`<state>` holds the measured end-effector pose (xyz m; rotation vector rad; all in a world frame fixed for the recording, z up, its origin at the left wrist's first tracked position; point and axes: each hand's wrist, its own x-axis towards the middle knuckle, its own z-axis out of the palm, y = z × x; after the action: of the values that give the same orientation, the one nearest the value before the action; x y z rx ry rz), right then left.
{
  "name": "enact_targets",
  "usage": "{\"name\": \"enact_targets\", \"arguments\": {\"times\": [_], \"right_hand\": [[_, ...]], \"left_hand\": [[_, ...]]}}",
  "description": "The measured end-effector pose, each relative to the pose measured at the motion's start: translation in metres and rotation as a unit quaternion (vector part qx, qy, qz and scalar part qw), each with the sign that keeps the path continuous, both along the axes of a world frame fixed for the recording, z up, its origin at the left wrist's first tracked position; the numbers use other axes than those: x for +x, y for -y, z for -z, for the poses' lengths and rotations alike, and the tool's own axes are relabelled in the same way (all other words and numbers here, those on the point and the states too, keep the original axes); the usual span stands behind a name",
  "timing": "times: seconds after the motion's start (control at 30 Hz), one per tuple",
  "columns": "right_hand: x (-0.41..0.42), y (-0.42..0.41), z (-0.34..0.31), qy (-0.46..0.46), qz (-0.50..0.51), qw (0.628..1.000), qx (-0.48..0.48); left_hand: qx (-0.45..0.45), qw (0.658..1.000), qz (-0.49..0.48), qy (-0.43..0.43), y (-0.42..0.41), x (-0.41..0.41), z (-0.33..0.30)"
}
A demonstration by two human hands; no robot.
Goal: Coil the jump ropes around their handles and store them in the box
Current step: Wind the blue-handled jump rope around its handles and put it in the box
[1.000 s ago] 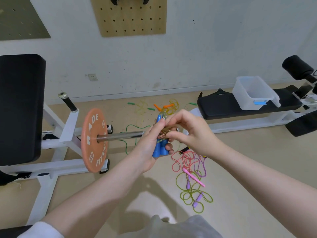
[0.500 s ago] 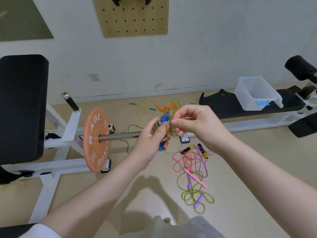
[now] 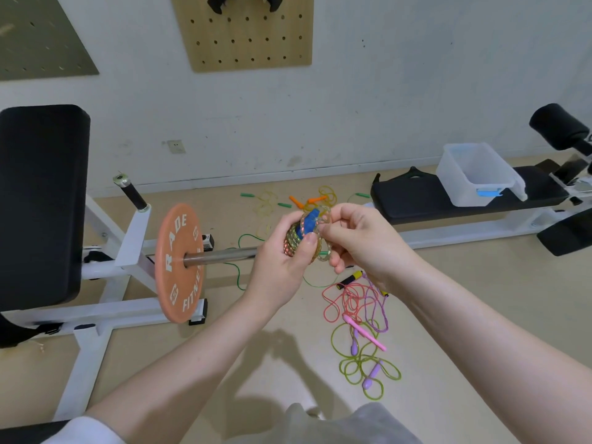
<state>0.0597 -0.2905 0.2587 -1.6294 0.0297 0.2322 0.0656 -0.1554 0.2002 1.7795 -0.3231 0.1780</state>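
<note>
My left hand (image 3: pixel 282 267) grips a blue-handled jump rope (image 3: pixel 308 223) whose glittery clear rope is coiled around the handles. My right hand (image 3: pixel 358 241) pinches a loop of that rope beside the handles. A clear plastic box (image 3: pixel 474 174) with a blue latch stands on the black bench at the right. On the floor below my hands lie loose ropes: a pink one (image 3: pixel 349 302), a yellow-green one with purple handles (image 3: pixel 368 366), and a black and yellow handle (image 3: pixel 350 278). Farther back lie an orange-handled rope (image 3: pixel 307 200) and a green-handled rope (image 3: pixel 253 196).
A barbell with an orange weight plate (image 3: pixel 181 262) juts from a white rack at the left, its bar ending near my left hand. A black padded bench (image 3: pixel 416 197) on a white frame crosses the right side. A black backrest pad (image 3: pixel 38 200) stands at far left.
My hands have turned the bundle so the blue handles tilt up and left. My right hand has carried another loop of rope around the handles.
</note>
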Motion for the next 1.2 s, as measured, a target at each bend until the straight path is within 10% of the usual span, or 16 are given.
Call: {"name": "enact_targets", "arguments": {"times": [0.13, 0.37, 0.63, 0.83, 1.0, 1.2], "right_hand": [[-0.002, -0.004, -0.001, 0.115, 0.029, 0.976, -0.184], [0.001, -0.012, 0.002, 0.119, 0.097, 0.961, -0.230], [0.004, -0.017, 0.007, 0.066, 0.125, 0.986, -0.087], [0.001, 0.008, 0.008, 0.014, -0.029, 0.995, 0.091], [0.009, 0.034, 0.009, 0.142, -0.131, 0.974, -0.119], [0.031, 0.042, 0.001, 0.271, -0.191, 0.883, -0.333]], "left_hand": [[-0.037, 0.999, -0.008, -0.019, 0.004, -0.001, -0.002], [0.005, 0.999, -0.014, -0.033, -0.003, 0.002, -0.004], [0.026, 0.999, 0.001, -0.038, -0.001, 0.006, -0.010], [-0.166, 0.942, 0.055, -0.286, 0.004, 0.003, -0.016], [-0.185, 0.862, 0.207, -0.424, -0.001, 0.005, -0.021], [-0.178, 0.857, 0.205, -0.437, 0.005, 0.014, -0.021]]}}
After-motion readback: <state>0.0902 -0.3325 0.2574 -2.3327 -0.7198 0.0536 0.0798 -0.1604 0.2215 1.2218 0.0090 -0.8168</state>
